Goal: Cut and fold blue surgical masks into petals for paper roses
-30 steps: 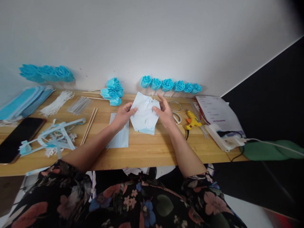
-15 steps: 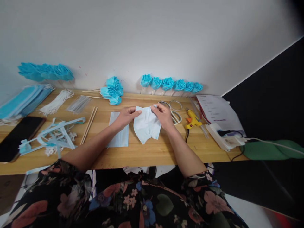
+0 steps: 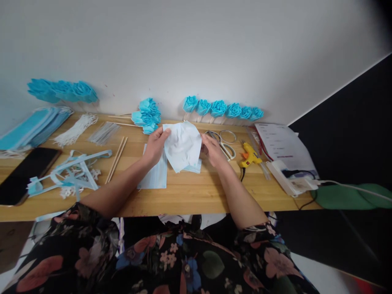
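Observation:
A pale sheet of face mask fabric (image 3: 182, 143) is held up above the table, white side toward me and creased, with a light blue fold at its lower edge. My left hand (image 3: 155, 146) pinches its left edge between thumb and fingers. My right hand (image 3: 212, 149) is closed at the right edge, fingertips partly hidden behind the fabric. Under my left wrist lies another pale blue mask sheet (image 3: 154, 174), flat on the wooden table (image 3: 190, 200). Beside my right hand are scissors (image 3: 228, 151), partly covered by it.
Blue fabric flowers (image 3: 218, 108) lean along the wall. At right lie a yellow glue gun (image 3: 250, 154), a power strip (image 3: 288, 179) and papers (image 3: 280, 143). At left are masks (image 3: 36, 128), a phone (image 3: 27, 175), cut strips (image 3: 72, 173) and wooden sticks (image 3: 116, 160).
The mask fabric has been lifted away from me and spread wider, showing more of its white face. My left hand has moved left and my right hand slightly right.

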The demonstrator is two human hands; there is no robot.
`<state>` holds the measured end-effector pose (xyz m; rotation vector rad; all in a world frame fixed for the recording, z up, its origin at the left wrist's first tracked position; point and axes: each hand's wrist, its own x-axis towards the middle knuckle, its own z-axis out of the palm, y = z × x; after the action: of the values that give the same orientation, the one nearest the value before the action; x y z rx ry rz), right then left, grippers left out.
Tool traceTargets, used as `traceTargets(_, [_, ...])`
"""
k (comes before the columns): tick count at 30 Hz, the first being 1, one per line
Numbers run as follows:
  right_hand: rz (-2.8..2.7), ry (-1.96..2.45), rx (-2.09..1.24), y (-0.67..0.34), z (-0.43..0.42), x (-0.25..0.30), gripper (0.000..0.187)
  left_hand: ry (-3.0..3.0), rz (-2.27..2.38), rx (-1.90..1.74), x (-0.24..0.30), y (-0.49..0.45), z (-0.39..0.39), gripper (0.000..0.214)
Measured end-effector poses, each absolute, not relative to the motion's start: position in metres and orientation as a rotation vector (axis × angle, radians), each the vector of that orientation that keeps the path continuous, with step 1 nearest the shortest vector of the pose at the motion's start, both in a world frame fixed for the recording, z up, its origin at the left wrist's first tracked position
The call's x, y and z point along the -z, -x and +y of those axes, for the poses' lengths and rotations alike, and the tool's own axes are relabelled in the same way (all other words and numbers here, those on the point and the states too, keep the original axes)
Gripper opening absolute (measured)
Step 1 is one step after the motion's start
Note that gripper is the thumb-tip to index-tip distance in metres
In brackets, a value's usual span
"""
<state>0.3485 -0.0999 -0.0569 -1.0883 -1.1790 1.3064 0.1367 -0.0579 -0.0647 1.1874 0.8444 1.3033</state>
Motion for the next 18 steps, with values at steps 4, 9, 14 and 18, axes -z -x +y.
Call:
traceTargets(4, [-1.219,1.143,-1.311,-0.345,-0.101,0.057,0.050,-1.156,0.804,-1.348,0.066,-0.139,-0.057,0.031])
traceTargets(9, [-1.231,1.208,-1.229,-0.345,-0.099,0.059,0.046,-1.270,0.874,-1.326,0.056,-0.132,-0.054,0.031])
traceTargets(14, [-1.360,1.232,-1.216,-0.348,-0.100,0.060,0.042,-1.713,0.959,-1.316,0.036,-0.122,-0.055,0.039])
traceTargets(18, [-1.454,1.229,-1.237,-0.345,-0.103,0.058,0.038,-1.733,1.045,-1.247,0.034,-0.124,-0.061,0.022])
